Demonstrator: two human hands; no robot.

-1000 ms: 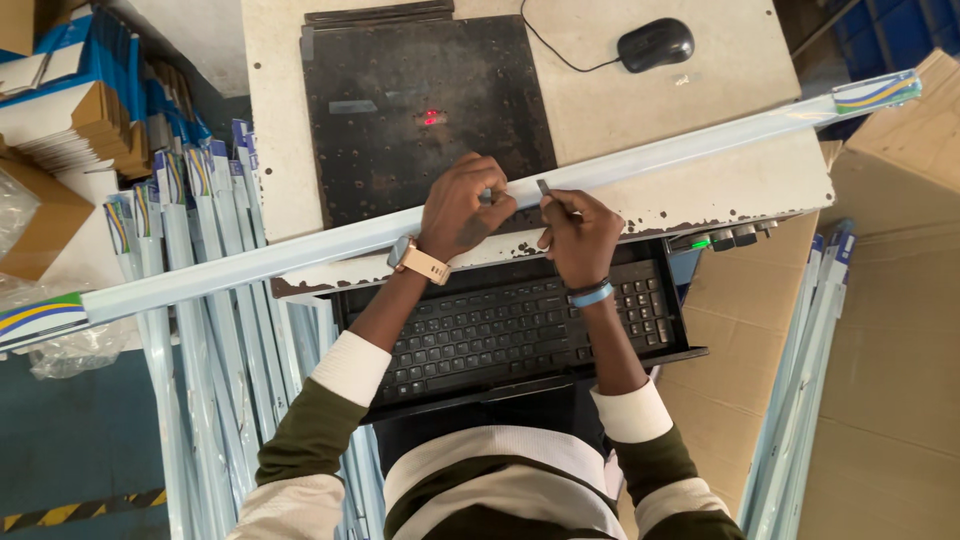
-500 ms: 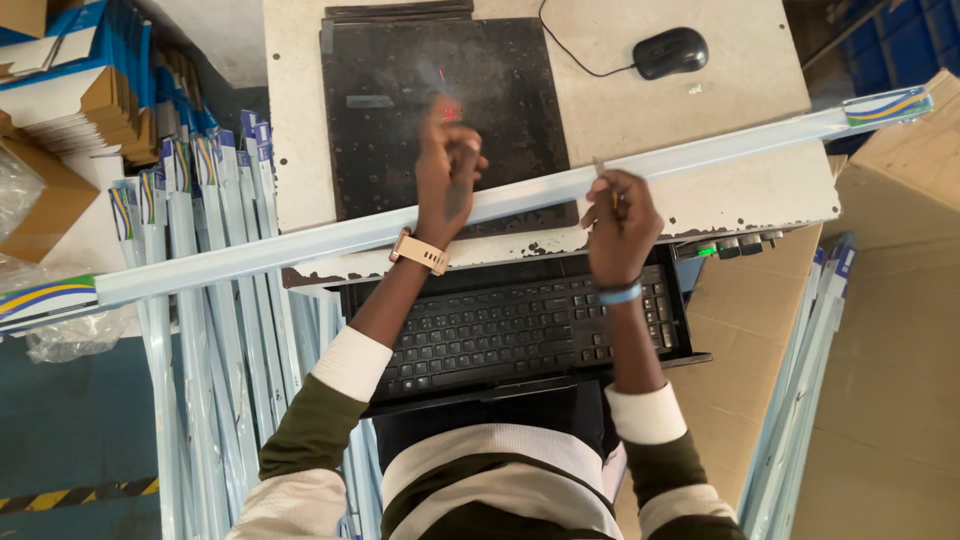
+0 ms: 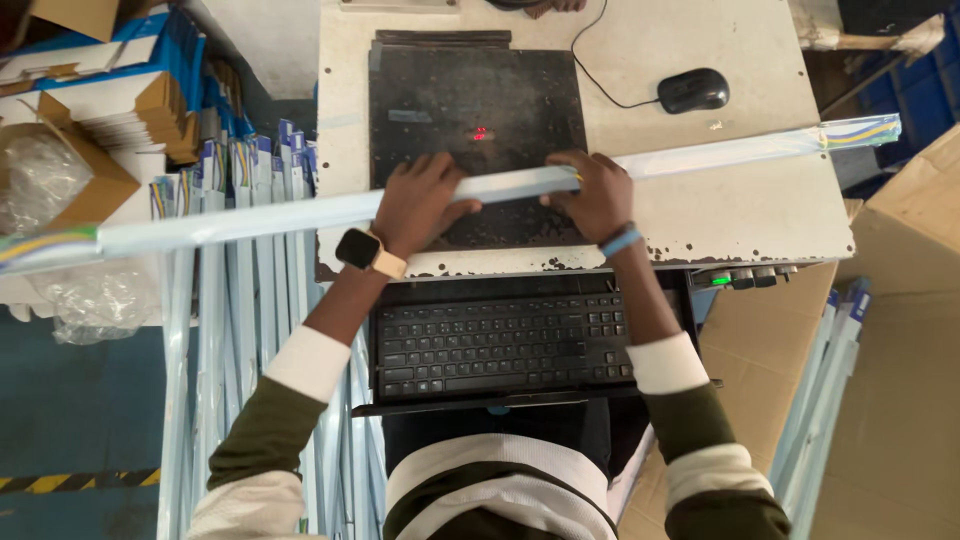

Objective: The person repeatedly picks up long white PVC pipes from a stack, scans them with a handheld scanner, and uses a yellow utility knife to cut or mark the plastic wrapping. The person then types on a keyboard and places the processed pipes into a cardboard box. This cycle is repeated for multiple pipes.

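Pale-blue, long, slim tube package lying crosswise over black scanner pad on worn white desk, ends overhanging both sides. Left hand and right hand closed over its middle, pressing it down. Probably light, stiff lengthwise, fragile inside; best held near the centre with both hands. Black keyboard below, black mouse beyond

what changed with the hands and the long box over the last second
Both hands came back onto the long pale box: the left hand, lifted a moment ago, and the right hand now press it flat on the black pad. The mouse and keyboard stayed put.
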